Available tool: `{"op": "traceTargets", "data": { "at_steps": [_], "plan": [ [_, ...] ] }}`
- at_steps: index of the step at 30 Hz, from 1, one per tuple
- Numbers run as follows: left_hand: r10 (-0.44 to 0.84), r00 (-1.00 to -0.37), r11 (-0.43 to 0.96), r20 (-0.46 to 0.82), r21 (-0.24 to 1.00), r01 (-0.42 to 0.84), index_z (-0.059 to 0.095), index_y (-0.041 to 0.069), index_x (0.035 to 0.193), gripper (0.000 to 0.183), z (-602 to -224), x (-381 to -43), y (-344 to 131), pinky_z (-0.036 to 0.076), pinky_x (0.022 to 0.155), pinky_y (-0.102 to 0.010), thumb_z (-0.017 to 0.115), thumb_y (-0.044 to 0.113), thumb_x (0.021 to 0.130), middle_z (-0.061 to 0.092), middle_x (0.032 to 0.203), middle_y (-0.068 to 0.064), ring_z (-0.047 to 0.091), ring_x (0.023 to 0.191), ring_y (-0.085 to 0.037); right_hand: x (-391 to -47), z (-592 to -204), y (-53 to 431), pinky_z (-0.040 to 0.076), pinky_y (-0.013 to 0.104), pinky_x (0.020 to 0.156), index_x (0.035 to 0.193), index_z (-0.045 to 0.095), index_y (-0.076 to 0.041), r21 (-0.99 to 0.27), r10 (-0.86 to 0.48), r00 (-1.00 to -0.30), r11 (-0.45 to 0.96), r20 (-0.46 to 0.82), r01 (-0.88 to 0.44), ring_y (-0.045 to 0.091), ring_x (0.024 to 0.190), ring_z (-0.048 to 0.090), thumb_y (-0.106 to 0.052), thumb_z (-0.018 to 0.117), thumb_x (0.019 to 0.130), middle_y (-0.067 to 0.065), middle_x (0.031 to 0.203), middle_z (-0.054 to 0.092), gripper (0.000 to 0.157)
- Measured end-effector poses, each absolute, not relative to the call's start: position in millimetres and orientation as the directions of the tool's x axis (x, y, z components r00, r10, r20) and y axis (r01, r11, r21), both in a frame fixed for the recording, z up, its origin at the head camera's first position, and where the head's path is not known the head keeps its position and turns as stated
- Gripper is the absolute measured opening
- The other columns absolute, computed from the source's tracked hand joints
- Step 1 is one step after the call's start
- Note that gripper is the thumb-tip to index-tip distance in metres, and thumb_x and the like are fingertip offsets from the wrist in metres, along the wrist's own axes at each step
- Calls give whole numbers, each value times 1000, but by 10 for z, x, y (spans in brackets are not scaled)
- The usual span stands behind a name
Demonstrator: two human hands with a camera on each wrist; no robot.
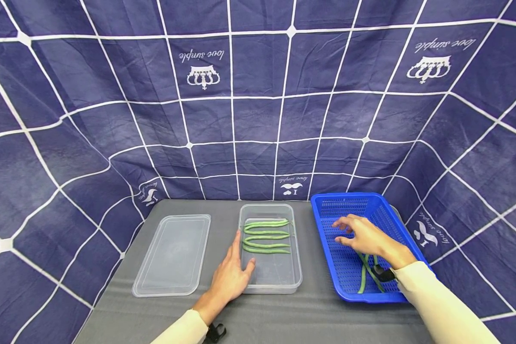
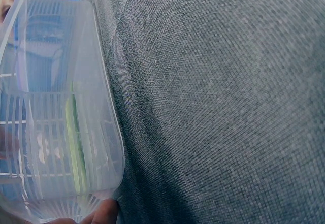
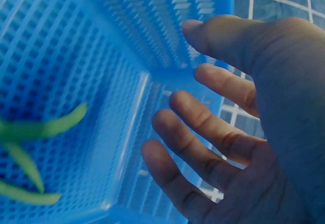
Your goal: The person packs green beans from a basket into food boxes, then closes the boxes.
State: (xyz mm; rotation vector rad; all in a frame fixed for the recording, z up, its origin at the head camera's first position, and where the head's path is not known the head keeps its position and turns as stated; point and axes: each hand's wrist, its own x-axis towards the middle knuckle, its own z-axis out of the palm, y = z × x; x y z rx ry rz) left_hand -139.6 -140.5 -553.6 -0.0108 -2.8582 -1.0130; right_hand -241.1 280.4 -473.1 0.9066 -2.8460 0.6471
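A clear plastic container point(image 1: 271, 277) stands mid-table with several green beans point(image 1: 266, 232) lying crosswise in its far half. My left hand point(image 1: 232, 274) rests against its left side, fingers straight along the outer wall; in the left wrist view, fingertips point(image 2: 105, 211) touch the container's lower end. Over the blue basket point(image 1: 370, 298) hovers my right hand point(image 1: 363, 236), its fingers loosely bent, thumb apart, nothing held. More green beans point(image 1: 363, 278) lie in the basket's near part, partly hidden under the right wrist. The right wrist view shows bean ends point(image 3: 40, 128) left of the spread fingers.
A translucent flat lid point(image 1: 172, 258) lies on the grey tabletop point(image 1: 112, 310) to the left of the container. A blue cloth point(image 1: 258, 119) with white grid lines hangs behind and at both sides. The basket stands right of the container, with a strip of tabletop between them.
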Motion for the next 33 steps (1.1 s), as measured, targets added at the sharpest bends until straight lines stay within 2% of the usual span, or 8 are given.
{"op": "traceTargets", "data": {
  "at_steps": [4, 8, 15, 19, 28, 33],
  "plan": [
    [-38, -994, 782, 104, 622, 35, 20, 24, 188, 98, -5537, -1400, -1399, 65, 94, -72, 76, 39, 109, 60, 173, -20, 75, 135, -56, -2434, -4789, 2984, 63, 44, 87, 128, 82, -6, -351, -559, -810, 733, 176, -582, 28, 98, 77, -20, 99, 92, 7, 105, 80, 42],
    [-40, -994, 783, 105, 621, 34, 21, 24, 188, 98, -5529, -1400, -1398, 65, 93, -72, 76, 39, 109, 60, 173, -20, 76, 133, -56, -2457, -4843, 3141, 62, 40, 86, 129, 82, -6, -346, -571, -813, 743, 117, -572, 21, 93, 76, -23, 103, 87, 6, 105, 80, 49],
    [-41, -994, 782, 97, 622, 28, 20, 24, 188, 98, -5521, -1392, -1397, 64, 95, -72, 76, 39, 109, 60, 174, -20, 75, 136, -55, -2462, -4888, 3332, 57, 29, 76, 138, 77, -2, -440, -549, -832, 768, -79, -465, 7, 79, 71, -20, 106, 82, 8, 104, 78, 66],
    [-40, -995, 780, 95, 625, 28, 21, 23, 188, 98, -5519, -1389, -1392, 64, 97, -72, 76, 39, 109, 59, 174, -20, 75, 136, -56, -2439, -4911, 3371, 55, 27, 75, 142, 73, 0, -475, -550, -820, 770, -156, -426, 0, 72, 68, -16, 107, 79, 7, 102, 74, 74],
    [-41, -995, 782, 92, 623, 25, 23, 22, 187, 96, -5510, -1379, -1387, 63, 98, -73, 76, 39, 109, 58, 175, -19, 76, 134, -56, -2433, -4964, 3398, 52, 29, 78, 144, 72, -2, -479, -528, -823, 789, -211, -384, 13, 83, 61, -11, 108, 73, 2, 93, 71, 80],
    [-44, -995, 780, 91, 626, 23, 22, 23, 187, 96, -5512, -1383, -1390, 64, 96, -73, 75, 39, 109, 57, 177, -18, 76, 133, -57, -2437, -4984, 3392, 59, 27, 64, 146, 69, 1, -564, -524, -813, 763, -255, -315, 8, 66, 66, -1, 103, 76, 5, 90, 70, 78]
  ]
}}
